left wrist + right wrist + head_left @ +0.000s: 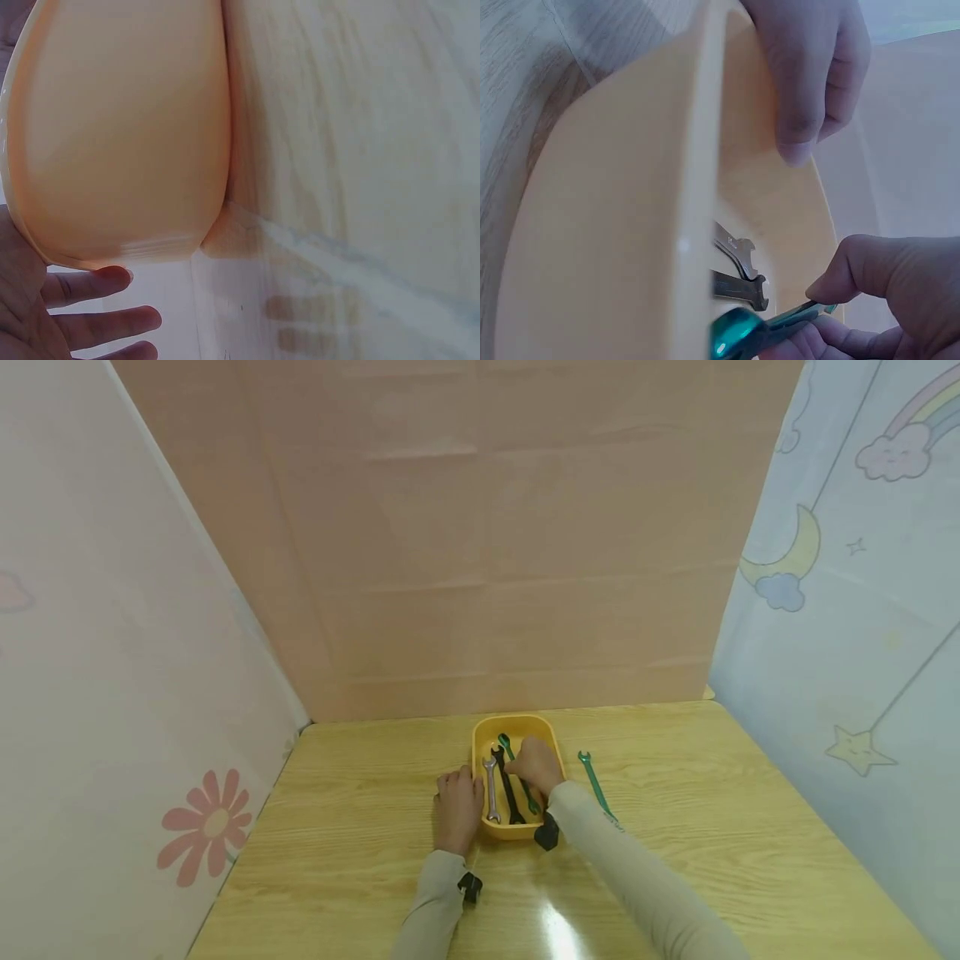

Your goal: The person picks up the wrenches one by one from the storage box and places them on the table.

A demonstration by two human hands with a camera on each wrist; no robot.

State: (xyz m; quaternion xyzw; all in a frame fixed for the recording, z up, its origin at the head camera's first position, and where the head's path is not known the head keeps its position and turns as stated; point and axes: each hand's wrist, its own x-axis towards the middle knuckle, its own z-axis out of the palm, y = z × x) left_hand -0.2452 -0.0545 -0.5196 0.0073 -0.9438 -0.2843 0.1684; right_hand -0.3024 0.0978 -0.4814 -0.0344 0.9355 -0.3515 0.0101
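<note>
A yellow plastic bin (517, 833) holds a silver wrench (491, 789), a black wrench (510, 789) and a green wrench (506, 745). My right hand (536, 764) reaches over the bin's right side. In the right wrist view, its thumb and fingers pinch the green wrench (739, 334) at the shaft. My left hand (457, 806) holds the bin's left edge. Its thumb (799, 127) hangs over the rim inside, while fingers (112, 322) stretch along the outside in the left wrist view. The right hand hides part of the green wrench.
Another green wrench (596, 783) lies on the wooden table (360, 827) to the right of the bin, partly behind the right forearm. A brown panel (480, 568) stands at the back, with patterned walls (847, 652) on both sides.
</note>
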